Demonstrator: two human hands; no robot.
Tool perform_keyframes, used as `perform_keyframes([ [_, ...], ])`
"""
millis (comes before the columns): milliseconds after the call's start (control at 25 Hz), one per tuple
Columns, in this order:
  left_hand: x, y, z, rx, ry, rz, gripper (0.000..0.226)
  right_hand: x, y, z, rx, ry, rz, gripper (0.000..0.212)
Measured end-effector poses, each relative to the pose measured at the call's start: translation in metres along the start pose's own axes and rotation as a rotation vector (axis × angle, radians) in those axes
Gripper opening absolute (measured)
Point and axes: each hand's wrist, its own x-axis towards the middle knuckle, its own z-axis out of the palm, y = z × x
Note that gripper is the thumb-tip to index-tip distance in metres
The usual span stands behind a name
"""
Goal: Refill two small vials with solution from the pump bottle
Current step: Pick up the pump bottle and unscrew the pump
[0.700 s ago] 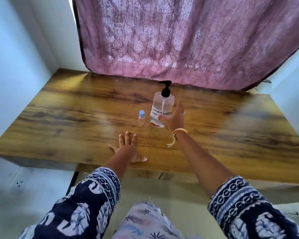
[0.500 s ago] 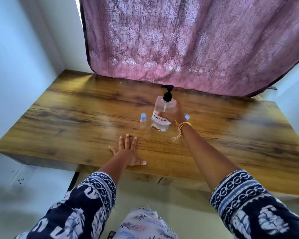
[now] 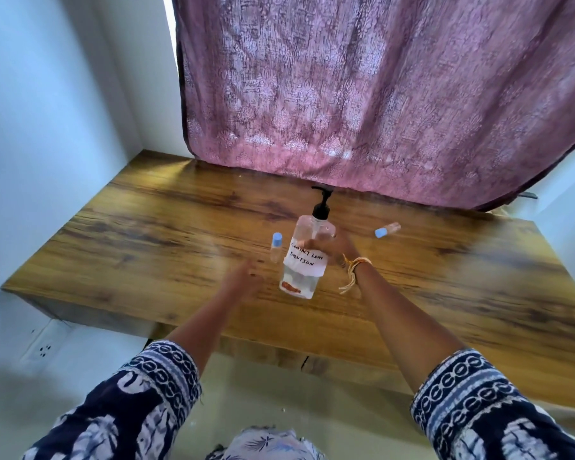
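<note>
Lower centre of frame, on the table [image 3: 445, 293]: left hand [image 3: 243, 280], blurred, grip cannot be told, holding nothing. Mid-frame: right hand [image 3: 332, 247] wrapped around pump bottle [image 3: 304, 257]. Behind: upright vial [image 3: 276, 247] left of the bottle, capped; toppled vial [image 3: 387, 230] right, capped. Refilling not begun.

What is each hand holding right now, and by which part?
The right hand grips the pump bottle around its middle, above the label. The blurred left hand holds nothing.
</note>
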Motion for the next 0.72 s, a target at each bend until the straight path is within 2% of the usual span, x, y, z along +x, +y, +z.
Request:
perform_keyframes([
  [40,0.002,0.008,-0.008,-0.212,0.0,-0.001,0.042,-0.003,0.0,0.002,0.032,-0.028,0.011,0.039],
  [120,0.004,0.029,-0.022,-0.467,-0.186,0.067,0.052,-0.009,-0.002,0.009,0.114,-0.094,0.01,0.028],
  [200,0.007,0.047,-0.025,-0.568,-0.362,0.142,0.06,-0.014,-0.007,0.016,0.153,-0.124,0.002,0.024],
  [240,0.008,0.053,-0.024,-0.592,-0.378,0.174,0.062,-0.015,-0.009,0.019,0.169,-0.132,-0.006,0.025],
  [320,0.012,0.062,-0.022,-0.62,-0.326,0.23,0.061,-0.015,-0.013,0.021,0.191,-0.13,-0.024,0.03],
  [440,0.02,0.07,-0.018,-0.598,-0.239,0.256,0.044,-0.015,-0.017,0.013,0.186,-0.062,-0.012,0.039],
  [600,0.036,0.087,-0.012,-0.665,-0.223,0.258,0.034,-0.009,-0.019,-0.004,0.265,0.015,-0.012,0.03],
  [720,0.049,0.101,-0.005,-0.693,-0.221,0.24,0.039,-0.006,-0.019,-0.019,0.427,0.126,0.098,0.028],
])
